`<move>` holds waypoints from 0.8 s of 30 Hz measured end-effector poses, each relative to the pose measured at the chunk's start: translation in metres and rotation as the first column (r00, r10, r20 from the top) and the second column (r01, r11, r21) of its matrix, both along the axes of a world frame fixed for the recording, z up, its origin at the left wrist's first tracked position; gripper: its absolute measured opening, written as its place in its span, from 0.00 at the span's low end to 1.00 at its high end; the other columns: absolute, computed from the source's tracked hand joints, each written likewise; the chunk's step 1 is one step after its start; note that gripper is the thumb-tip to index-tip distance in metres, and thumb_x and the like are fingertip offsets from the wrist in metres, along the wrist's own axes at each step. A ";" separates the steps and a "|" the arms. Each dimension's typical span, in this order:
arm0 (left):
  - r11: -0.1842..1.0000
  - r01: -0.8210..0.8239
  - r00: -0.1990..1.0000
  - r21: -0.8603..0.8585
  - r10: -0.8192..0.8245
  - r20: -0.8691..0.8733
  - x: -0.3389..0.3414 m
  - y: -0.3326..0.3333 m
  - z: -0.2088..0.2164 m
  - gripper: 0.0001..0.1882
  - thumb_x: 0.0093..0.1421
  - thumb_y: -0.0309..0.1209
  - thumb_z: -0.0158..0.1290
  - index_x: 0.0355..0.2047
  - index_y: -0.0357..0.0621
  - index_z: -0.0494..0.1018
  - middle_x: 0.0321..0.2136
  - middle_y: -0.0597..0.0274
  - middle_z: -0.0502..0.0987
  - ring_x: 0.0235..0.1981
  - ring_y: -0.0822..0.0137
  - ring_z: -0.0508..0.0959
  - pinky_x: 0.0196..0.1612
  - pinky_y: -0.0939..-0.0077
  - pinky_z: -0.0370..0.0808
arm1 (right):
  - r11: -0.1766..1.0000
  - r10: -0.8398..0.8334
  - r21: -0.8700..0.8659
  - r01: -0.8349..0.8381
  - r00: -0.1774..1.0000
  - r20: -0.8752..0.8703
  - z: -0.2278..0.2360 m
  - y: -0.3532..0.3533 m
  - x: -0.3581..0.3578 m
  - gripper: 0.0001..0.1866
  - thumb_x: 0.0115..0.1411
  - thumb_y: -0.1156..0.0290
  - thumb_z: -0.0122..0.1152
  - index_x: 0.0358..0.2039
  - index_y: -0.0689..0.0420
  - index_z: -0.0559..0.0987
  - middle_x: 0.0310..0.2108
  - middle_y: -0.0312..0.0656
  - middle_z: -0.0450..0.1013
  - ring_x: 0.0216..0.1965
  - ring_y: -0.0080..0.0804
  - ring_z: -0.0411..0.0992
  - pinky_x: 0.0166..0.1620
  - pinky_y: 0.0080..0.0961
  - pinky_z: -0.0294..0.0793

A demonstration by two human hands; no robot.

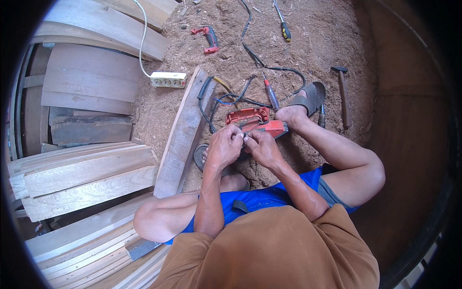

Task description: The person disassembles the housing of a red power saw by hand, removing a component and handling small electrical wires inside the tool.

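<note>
In front of me a red power tool (274,127) lies on the ground with its body opened up, its loose wires and black cable (284,69) running out beyond it. My left hand (224,147) and my right hand (263,148) meet just over its near side. The thumb and fingers of each are pinched together, fingertips nearly touching. Whatever lies between them is too small and hidden to name. A screwdriver with a clear purplish handle (271,94) rests just past the tool, beside my right foot. Farther off sits a red and black handle shell (210,40).
A long board (182,139) lies left of the tool. Stacked planks (91,173) fill the left side. A white power strip (167,80) lies at the board's far end. A hammer (343,96) is at right, a yellow-black screwdriver (285,31) farther off. Wood shavings cover the ground.
</note>
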State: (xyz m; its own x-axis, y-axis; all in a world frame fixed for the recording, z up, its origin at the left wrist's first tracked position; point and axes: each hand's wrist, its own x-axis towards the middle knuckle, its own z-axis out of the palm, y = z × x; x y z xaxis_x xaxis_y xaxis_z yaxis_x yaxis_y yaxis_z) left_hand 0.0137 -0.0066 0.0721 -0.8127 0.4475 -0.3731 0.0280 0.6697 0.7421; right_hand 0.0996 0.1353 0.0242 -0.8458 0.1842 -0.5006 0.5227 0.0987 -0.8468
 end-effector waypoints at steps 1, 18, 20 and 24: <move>1.000 0.005 1.000 -0.001 -0.005 -0.004 0.000 0.000 0.000 0.08 0.61 0.31 0.55 0.33 0.37 0.77 0.28 0.46 0.80 0.28 0.49 0.80 0.36 0.57 0.75 | 0.998 -0.033 -0.051 0.033 0.999 0.001 0.001 -0.001 0.000 0.12 0.64 0.66 0.60 0.38 0.63 0.82 0.28 0.47 0.81 0.30 0.34 0.80 0.37 0.36 0.77; 0.980 -0.164 0.976 0.115 0.144 0.164 0.004 -0.006 -0.033 0.12 0.61 0.35 0.57 0.37 0.38 0.81 0.20 0.58 0.78 0.20 0.71 0.73 0.28 0.70 0.72 | 0.927 -0.234 -0.324 0.187 0.966 -0.112 0.001 -0.018 0.015 0.13 0.64 0.74 0.62 0.47 0.66 0.75 0.36 0.39 0.77 0.36 0.20 0.75 0.39 0.21 0.75; 0.975 -0.172 0.974 0.141 0.148 0.170 0.004 -0.006 -0.033 0.12 0.61 0.35 0.57 0.37 0.38 0.81 0.20 0.58 0.77 0.20 0.71 0.73 0.28 0.70 0.72 | 0.926 -0.208 -0.333 0.178 0.976 -0.057 0.004 -0.017 0.014 0.13 0.65 0.75 0.61 0.48 0.65 0.74 0.39 0.38 0.76 0.37 0.18 0.73 0.41 0.19 0.75; 0.986 -0.137 0.985 0.094 0.126 0.115 0.003 -0.004 -0.026 0.11 0.61 0.34 0.57 0.36 0.38 0.80 0.19 0.58 0.77 0.19 0.70 0.72 0.27 0.69 0.71 | 0.921 -0.240 -0.326 0.212 0.969 -0.049 0.002 -0.014 0.015 0.11 0.66 0.75 0.58 0.47 0.65 0.75 0.34 0.36 0.76 0.33 0.19 0.73 0.38 0.19 0.74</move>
State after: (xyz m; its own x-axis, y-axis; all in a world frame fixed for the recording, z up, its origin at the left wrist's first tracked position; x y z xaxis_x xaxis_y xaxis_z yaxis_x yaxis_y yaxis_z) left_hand 0.0163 -0.0102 0.0462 -0.8242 0.3797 -0.4202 -0.1391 0.5834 0.8002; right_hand 0.1148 0.1209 0.0262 -0.8428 0.2201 -0.4912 0.4230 -0.2934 -0.8573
